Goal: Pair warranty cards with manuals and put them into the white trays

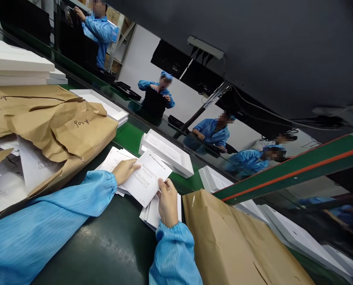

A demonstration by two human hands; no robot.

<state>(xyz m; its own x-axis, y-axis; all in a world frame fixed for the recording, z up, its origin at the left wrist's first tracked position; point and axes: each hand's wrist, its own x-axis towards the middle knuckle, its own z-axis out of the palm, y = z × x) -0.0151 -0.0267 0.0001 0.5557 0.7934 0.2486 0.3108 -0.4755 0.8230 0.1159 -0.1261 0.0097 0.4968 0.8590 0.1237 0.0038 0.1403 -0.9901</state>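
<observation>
Readable print: the white leaflet [148, 182] in hand says "WARRANTY POLICY" with "PÓLIZA DE GARANTÍA" under it, plus a small line of company text at its top edge, too small to read. The sheets spilling from the torn brown paper wrap [60, 130] at left show fragments "PÓLIZA… GARANTÍA" and "WAR… PO…". Handwriting on that wrap reads like "900+"; more scribble sits further left, illegible.

Left hand [125, 170]: fingers closed on the leaflet's left edge, thumb on top near the "WARRANTY" line. Right hand [168, 202]: thumb and fingertips pinch the leaflet's lower right edge. The leaflet is held between both hands, tilted, just above the dark desk [111, 245].

Under and beside the left hand lies a fanned stack of the same leaflets [113, 158]. A second leaflet stack [151, 215] sits under the right hand, touching its palm side. A second brown paper bundle [235, 241] lies just right of the right wrist.

Beyond the leaflet, on the green conveyor belt [128, 136], is a white shallow box [167, 152]; more white trays run along the belt to the right and left. A pile of white foam slabs [16, 65] is at top left. Other workers in blue coats stand on the far side of the line.
</observation>
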